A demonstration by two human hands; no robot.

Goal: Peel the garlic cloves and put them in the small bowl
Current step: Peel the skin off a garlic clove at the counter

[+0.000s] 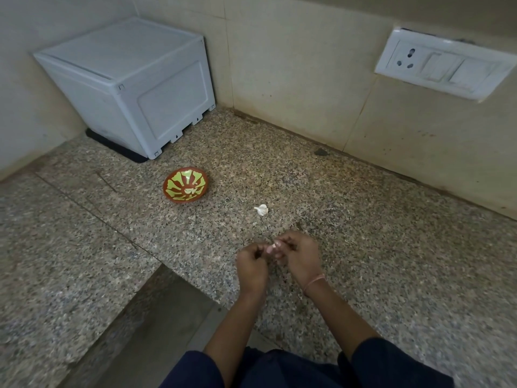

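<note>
Nearest the body: two bare forearms reach out of dark sleeves over the speckled counter (377, 247), close to its stepped front edge.
Hands: the left hand (251, 266) and right hand (300, 257) are drawn together, fingers curled, the fingertips of both meeting on one small pale thing. A thin pink thread (314, 282) circles the right wrist.
Held thing: a garlic clove (272, 247), pinched between the two hands just above the stone. It is too small to tell how much skin is off.
Risk at the fingers: the clove looks small and probably slick once bared. A hard pull on the skin could squirt it out of the pinch, and this close to the step it could roll off the front edge.
Risk of mixing: loose skin may cling to the fingers and ride along into the bowl.
Beyond the hands: a white garlic piece (261, 210) lies alone on the counter, near the fingertips but untouched.
Farther left: the small bowl (185, 189), red-brown with a green pattern, sits well apart from the hands — whether it holds cloves I cannot tell.
Back corner: a white box (126, 85) stands against the walls, and a socket plate (444, 65) is on the right-hand wall.
</note>
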